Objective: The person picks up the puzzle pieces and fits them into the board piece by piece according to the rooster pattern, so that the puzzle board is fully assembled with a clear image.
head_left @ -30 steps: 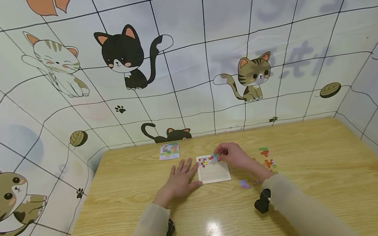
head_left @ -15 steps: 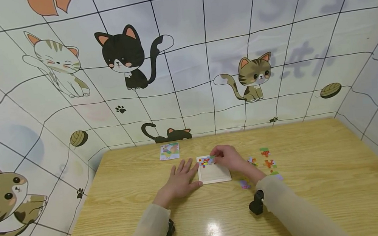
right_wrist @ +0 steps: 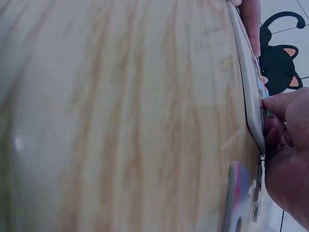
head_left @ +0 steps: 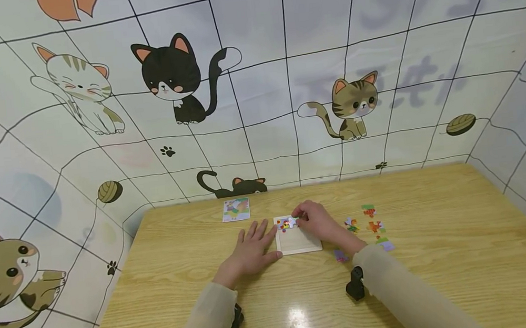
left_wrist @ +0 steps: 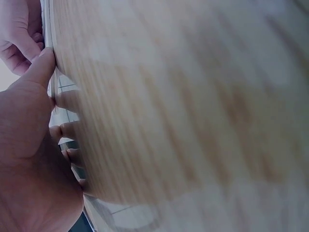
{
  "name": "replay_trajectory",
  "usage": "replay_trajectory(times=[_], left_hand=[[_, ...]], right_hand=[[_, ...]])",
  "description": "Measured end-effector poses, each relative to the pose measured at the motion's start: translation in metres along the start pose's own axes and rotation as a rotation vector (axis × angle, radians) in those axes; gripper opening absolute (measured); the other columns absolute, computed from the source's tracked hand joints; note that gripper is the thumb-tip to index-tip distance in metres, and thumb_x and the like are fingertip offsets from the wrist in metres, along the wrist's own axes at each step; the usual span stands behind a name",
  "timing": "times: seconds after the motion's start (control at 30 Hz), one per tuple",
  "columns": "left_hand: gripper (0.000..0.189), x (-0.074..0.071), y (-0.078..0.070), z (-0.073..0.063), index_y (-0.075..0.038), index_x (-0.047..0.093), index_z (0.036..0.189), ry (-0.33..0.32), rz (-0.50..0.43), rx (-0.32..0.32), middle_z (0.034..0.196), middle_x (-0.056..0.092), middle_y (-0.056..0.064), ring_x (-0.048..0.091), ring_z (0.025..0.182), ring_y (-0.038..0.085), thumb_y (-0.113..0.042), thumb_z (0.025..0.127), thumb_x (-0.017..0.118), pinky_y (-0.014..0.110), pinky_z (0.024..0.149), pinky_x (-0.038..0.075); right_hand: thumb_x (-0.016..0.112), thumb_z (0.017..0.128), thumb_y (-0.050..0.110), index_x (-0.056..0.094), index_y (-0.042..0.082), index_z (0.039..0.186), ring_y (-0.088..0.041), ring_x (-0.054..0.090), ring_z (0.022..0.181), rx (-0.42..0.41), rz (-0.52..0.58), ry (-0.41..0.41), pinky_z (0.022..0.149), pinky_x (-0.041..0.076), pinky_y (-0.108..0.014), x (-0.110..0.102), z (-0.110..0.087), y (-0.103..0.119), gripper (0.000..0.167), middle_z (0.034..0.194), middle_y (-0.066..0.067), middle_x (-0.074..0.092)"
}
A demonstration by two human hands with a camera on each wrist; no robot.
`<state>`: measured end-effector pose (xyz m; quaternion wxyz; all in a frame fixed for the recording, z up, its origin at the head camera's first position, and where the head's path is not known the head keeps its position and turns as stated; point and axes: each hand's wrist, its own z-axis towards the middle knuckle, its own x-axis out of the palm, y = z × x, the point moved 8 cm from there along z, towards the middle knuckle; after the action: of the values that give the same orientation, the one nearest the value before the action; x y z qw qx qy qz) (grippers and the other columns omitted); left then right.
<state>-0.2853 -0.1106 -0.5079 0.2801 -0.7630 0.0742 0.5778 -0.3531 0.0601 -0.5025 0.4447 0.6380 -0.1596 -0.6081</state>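
Note:
A square puzzle tray (head_left: 299, 242) with a pale rim lies in the middle of the table, colourful jigsaw pieces (head_left: 283, 225) filling its upper left part. My left hand (head_left: 254, 249) lies spread on the table, thumb and a fingertip at the tray's left edge. Over the tray's upper right, my right hand (head_left: 317, 222) pinches a jigsaw piece (head_left: 293, 222) beside the placed ones; the fingers partly cover it. In the right wrist view, the right thumb and fingers (right_wrist: 282, 108) meet low over the tray (right_wrist: 248, 82).
Several loose jigsaw pieces (head_left: 374, 226) lie right of the tray, with a purple piece (head_left: 341, 256) nearer me. A square picture card (head_left: 236, 209) lies at the back left of the wooden table (head_left: 181, 251). A cat-patterned wall covering (head_left: 266, 95) stands behind.
My right hand has shifted slightly left with its jigsaw piece, up against the placed pieces. Glare now whitens the piece. The left hand has stayed in place.

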Motion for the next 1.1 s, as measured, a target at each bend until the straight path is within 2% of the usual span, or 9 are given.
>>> replay_trajectory(times=[0.3,0.43,0.63,0.87,1.1], left_hand=[[0.072,0.0029,0.0027,0.0027,-0.014,0.028,0.164,0.002,0.007,-0.007,0.17,0.013,0.015,0.006,0.155,0.042,-0.051,0.105,0.051,0.067,0.118,0.008],[0.072,0.0028,0.0026,0.0029,-0.015,0.029,0.164,-0.002,0.002,-0.005,0.17,0.014,0.015,0.006,0.155,0.042,-0.052,0.105,0.05,0.067,0.118,0.008],[0.072,0.0013,0.0022,0.0027,-0.015,0.029,0.164,-0.004,-0.004,-0.008,0.17,0.014,0.015,0.005,0.155,0.042,-0.052,0.105,0.051,0.067,0.118,0.008],[0.072,0.0004,0.0,0.0011,-0.014,0.029,0.163,-0.006,0.008,-0.003,0.17,0.015,0.016,0.007,0.155,0.043,-0.051,0.105,0.051,0.068,0.118,0.009],[0.072,-0.0001,-0.0007,0.0,-0.013,0.03,0.163,-0.01,0.002,0.001,0.169,0.017,0.017,0.008,0.155,0.044,-0.05,0.105,0.052,0.068,0.118,0.011]], right_hand=[[0.07,0.094,-0.001,0.073,0.003,0.105,-0.019,0.057,0.087,0.048,-0.029,0.005,0.078,0.052,-0.036,0.0017,-0.0002,0.0002,0.012,0.101,-0.006,0.061],[0.07,0.094,0.0,0.074,0.002,0.107,-0.019,0.057,0.087,0.04,-0.04,0.012,0.078,0.052,-0.036,0.0012,-0.0018,0.0027,0.013,0.101,-0.007,0.06],[0.074,0.094,0.009,0.075,0.005,0.111,-0.017,0.052,0.081,0.012,-0.037,0.041,0.072,0.047,-0.033,0.002,-0.0044,0.006,0.017,0.102,-0.007,0.058],[0.076,0.094,0.012,0.077,0.006,0.108,-0.016,0.049,0.077,0.017,-0.065,0.05,0.068,0.045,-0.031,0.0043,-0.0039,0.0056,0.015,0.103,-0.005,0.056],[0.079,0.092,0.011,0.08,0.005,0.103,-0.017,0.053,0.082,0.042,-0.08,0.031,0.071,0.047,-0.033,0.004,-0.0015,0.0072,0.013,0.103,-0.005,0.059]])
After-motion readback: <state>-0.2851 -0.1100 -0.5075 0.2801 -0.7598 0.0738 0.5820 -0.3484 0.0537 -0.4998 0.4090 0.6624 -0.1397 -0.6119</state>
